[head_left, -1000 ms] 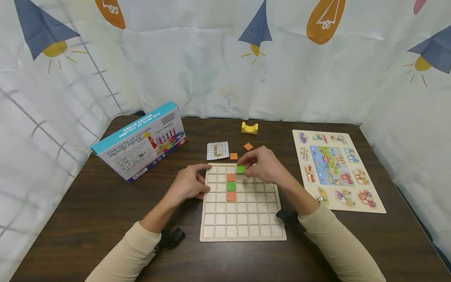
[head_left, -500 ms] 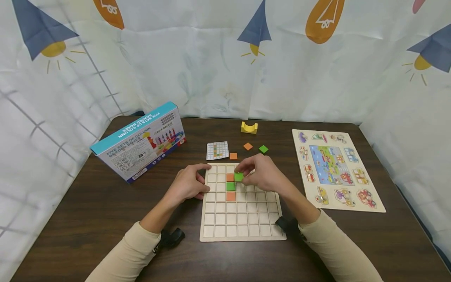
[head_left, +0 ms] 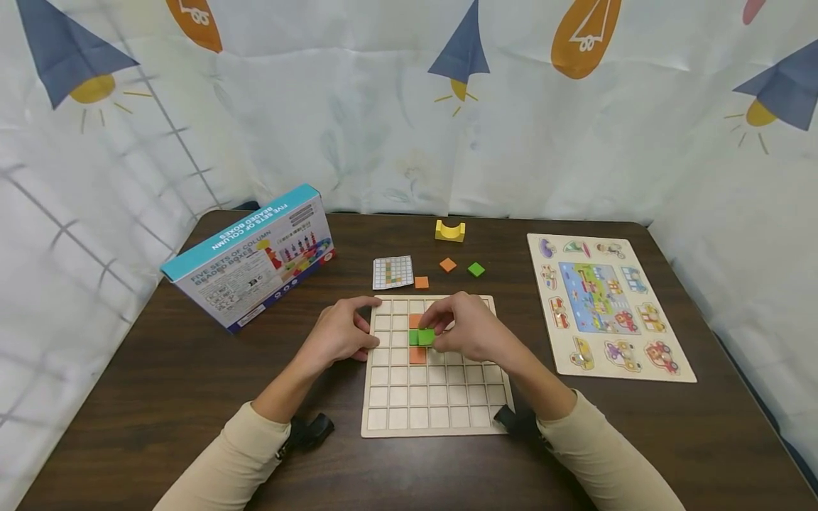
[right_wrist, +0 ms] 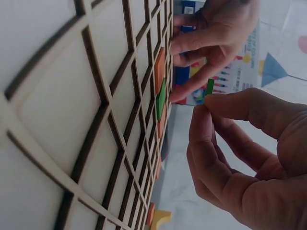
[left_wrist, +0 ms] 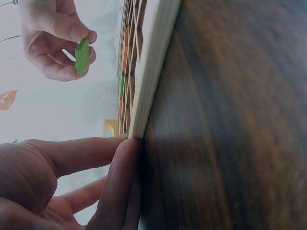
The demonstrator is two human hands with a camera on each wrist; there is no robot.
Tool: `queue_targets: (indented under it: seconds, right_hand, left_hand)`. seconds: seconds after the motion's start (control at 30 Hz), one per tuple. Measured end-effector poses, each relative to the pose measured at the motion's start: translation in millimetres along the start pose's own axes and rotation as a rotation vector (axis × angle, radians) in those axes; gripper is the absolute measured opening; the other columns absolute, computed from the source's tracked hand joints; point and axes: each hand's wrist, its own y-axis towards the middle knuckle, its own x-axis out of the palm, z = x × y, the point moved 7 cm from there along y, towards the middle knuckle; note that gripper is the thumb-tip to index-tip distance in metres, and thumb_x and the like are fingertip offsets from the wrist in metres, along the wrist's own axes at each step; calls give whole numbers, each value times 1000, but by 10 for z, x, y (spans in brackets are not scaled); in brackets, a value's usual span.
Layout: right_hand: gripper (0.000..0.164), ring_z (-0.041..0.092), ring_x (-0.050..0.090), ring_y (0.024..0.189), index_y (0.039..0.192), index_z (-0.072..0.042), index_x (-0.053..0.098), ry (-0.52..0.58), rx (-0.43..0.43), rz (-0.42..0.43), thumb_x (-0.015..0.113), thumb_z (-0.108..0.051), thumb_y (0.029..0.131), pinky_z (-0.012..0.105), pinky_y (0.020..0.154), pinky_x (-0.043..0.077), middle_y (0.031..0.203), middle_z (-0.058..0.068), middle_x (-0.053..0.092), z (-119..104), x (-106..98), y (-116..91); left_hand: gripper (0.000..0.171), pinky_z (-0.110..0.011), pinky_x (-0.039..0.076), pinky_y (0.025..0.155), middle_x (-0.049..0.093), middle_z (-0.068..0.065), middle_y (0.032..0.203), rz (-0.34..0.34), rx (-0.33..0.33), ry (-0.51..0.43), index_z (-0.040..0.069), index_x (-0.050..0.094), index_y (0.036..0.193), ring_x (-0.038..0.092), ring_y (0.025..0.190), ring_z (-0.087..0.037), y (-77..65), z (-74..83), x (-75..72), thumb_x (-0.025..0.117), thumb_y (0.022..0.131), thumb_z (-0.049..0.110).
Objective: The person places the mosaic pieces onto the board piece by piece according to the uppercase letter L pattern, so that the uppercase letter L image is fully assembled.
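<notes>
My left hand [head_left: 344,330] touches the left edge of a pale wooden grid board [head_left: 439,397], its fingertips spread along the rim near the far corner. In the left wrist view, fingertips of the left hand [left_wrist: 72,182] meet the board's side. My right hand [head_left: 469,330] pinches a square green tile [head_left: 426,337] between thumb and fingers. That tile [left_wrist: 82,56] is raised above the board in the left wrist view. Below it, one column of cells holds an orange tile [head_left: 415,321], another green tile [head_left: 412,338] and a second orange tile [head_left: 417,355].
Beyond the board lie a small pattern card [head_left: 393,272], two loose orange tiles [head_left: 421,282], a loose green tile [head_left: 476,270] and a yellow curved block [head_left: 450,231]. A cardboard box [head_left: 255,262] stands at the left; a picture puzzle board [head_left: 607,305] lies at the right.
My right hand has carried the green tile from the board's far row toward me and slightly left, over the column of tiles. My left hand has stayed at the board's edge.
</notes>
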Motion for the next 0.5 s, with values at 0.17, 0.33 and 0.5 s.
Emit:
queue_targets:
  seconds: [0.17,0.33,0.5]
  right_hand:
    - [31,13,64,81,97,-12,79,-11,-9,-19,76,8,74,28,71,57,88,-1,73,-7,62,-8]
    - [31,12,64,79,95,-12,78,-20,-17,-26,77,9,72,28,71,57,84,-2,72,-20,102,-18]
    - [29,11,63,77,93,-12,78,-40,-20,-44,82,7,72,27,71,57,83,-1,71,-52,144,-28]
  left_hand:
    - [70,-31,64,55,60,-14,94,-2,-5,-2,15,60,145,69,58,-17,4,2,6,84,81,-1]
    - [71,-32,64,54,61,-14,94,-4,-3,-1,15,59,145,69,58,-17,5,1,10,84,80,-1]
    - [71,-32,64,54,61,-14,94,1,0,-3,14,60,145,70,57,-17,8,4,2,84,80,-2]
